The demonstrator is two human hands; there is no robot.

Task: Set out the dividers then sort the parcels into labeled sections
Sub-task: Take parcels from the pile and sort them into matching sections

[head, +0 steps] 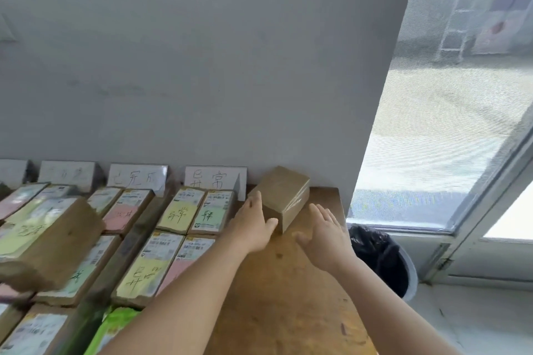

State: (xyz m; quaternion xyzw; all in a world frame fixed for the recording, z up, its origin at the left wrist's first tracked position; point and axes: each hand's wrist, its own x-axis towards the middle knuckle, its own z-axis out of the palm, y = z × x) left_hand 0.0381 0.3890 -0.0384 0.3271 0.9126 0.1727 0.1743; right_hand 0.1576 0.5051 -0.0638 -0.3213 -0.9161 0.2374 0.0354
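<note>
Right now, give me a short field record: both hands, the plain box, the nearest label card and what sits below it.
left hand: fingers straight, against the left side of the brown parcel
right hand: open, just right of the parcel, not touching
parcel: plain, taped, at the wall on the wooden table
nearest divider card: upright, handwritten
below card: four labeled parcels lying flat
</note>
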